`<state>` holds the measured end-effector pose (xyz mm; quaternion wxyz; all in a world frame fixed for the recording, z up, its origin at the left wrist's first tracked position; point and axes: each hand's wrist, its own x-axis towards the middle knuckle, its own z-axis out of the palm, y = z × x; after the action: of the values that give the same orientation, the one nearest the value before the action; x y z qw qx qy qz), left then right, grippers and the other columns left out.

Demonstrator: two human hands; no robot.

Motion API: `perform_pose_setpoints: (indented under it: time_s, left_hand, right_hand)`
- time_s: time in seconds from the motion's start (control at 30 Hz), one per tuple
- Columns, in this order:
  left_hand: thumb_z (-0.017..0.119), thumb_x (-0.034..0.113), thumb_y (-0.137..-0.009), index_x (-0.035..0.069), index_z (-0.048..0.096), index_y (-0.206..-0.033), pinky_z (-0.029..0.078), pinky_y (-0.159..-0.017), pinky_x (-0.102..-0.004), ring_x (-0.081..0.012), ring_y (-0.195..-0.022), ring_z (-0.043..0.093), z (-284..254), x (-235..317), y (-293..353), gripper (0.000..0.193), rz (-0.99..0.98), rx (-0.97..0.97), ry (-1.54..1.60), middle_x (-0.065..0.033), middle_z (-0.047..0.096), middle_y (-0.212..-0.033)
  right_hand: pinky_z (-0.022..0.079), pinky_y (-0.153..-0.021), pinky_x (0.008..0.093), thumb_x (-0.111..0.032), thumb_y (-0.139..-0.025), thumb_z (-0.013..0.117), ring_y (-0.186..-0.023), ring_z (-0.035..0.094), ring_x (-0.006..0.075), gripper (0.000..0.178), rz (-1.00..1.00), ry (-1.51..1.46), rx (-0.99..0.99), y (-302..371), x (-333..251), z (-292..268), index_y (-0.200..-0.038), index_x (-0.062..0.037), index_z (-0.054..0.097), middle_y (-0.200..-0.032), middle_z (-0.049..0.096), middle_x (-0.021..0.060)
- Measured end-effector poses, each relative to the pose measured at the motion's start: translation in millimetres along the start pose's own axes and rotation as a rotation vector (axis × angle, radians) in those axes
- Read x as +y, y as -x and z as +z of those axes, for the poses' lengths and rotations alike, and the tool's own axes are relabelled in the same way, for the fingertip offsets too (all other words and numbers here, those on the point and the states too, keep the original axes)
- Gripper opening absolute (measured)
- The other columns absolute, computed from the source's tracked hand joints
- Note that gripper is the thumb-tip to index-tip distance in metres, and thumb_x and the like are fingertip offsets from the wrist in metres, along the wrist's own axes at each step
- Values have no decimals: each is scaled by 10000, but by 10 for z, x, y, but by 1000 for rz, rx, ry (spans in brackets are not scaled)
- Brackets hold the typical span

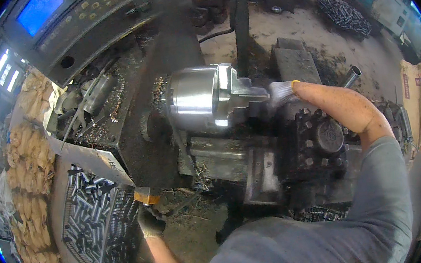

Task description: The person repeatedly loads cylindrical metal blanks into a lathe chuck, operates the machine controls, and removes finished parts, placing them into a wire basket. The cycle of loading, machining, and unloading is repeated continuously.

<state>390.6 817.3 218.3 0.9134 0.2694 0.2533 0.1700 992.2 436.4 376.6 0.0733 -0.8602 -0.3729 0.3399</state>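
My right hand point(282, 93), in a white knit glove with a yellow cuff, is closed at the tips of the jaws of a shiny lathe chuck point(193, 94). Whatever sits between its fingers is hidden and slightly blurred. Low on the left, my left hand point(151, 225) wears a darker, soiled glove. It reaches up beneath an orange-yellow block point(147, 197) at the machine's lower corner, next to a dark cable. The fingers of that hand are mostly out of sight.
A dark bolted tool turret point(328, 136) stands close under my right forearm. Left of my left arm is a wire basket point(100, 258) of short metal tubes. A control panel point(78, 22) with a blue screen is at upper left. Metal chips point(118, 98) lie on the machine.
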Motion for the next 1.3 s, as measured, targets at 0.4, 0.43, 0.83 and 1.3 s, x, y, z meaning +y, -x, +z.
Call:
perform_pose_setpoints:
  time_s: [0.4,0.43,0.83,1.3]
  left_hand:
    - [653,227,-1019,62,625,-1275,507,-765,-383,-246,-833,589,283,-176,32,306,169,275,-4,-50,657,-979]
    - [653,212,-1018,50,619,-1278,510,-809,-384,-254,-871,596,402,-170,125,308,232,488,-265,-70,663,-1020]
    - [647,135,-973,-1,484,-1493,553,-869,-522,-466,-994,688,4366,854,-1262,562,1632,63,-1741,-268,707,-1083]
    - [733,219,-876,80,698,-1027,580,-723,-442,-380,-822,700,3359,-247,-269,207,1263,-193,-1992,-159,698,-876]
  right_hand:
    - [576,-786,494,-422,-726,807,-919,729,437,618,25,309,343,753,-443,-154,-1169,1,721,-990,759,256]
    - [569,-820,491,-393,-764,774,-986,721,435,616,94,275,388,1002,-535,-181,-1244,-18,683,-1100,742,270]
    - [609,-836,346,-44,-816,812,-937,761,244,316,-287,-579,694,2820,-1611,1750,-1121,4,747,-1053,767,150]
    - [591,-877,414,-226,-858,812,-992,742,335,350,-351,-552,354,2173,-1577,2815,-1163,-71,737,-1103,769,129]
